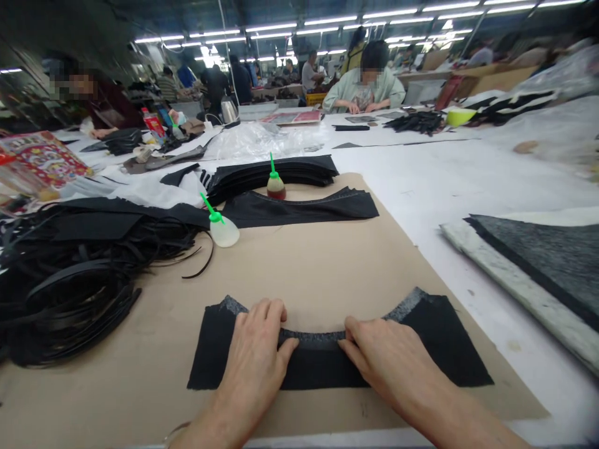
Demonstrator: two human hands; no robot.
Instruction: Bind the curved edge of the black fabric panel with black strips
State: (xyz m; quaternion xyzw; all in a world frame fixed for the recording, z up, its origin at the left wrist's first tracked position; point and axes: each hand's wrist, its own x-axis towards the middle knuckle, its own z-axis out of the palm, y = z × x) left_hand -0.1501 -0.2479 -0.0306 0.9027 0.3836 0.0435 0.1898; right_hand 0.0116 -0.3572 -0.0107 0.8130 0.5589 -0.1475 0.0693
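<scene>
A curved black fabric piece (444,346) with a grey upper edge lies flat on a brown cardboard sheet (318,268) in front of me. My left hand (257,352) presses on its left-middle part, fingers bent together at the curved edge. My right hand (388,362) presses on the right-middle part, its fingers close together and pointing left along the same edge. Both hands seem to be folding or pressing the grey edge down. Neither hand lifts the piece.
Two glue bottles with green nozzles (222,227) (276,184) stand beyond, near more black pieces (299,209) and a stack (276,171). A heap of black strips (79,268) lies left. A grey felt slab (543,262) lies right. Other people work at the far tables.
</scene>
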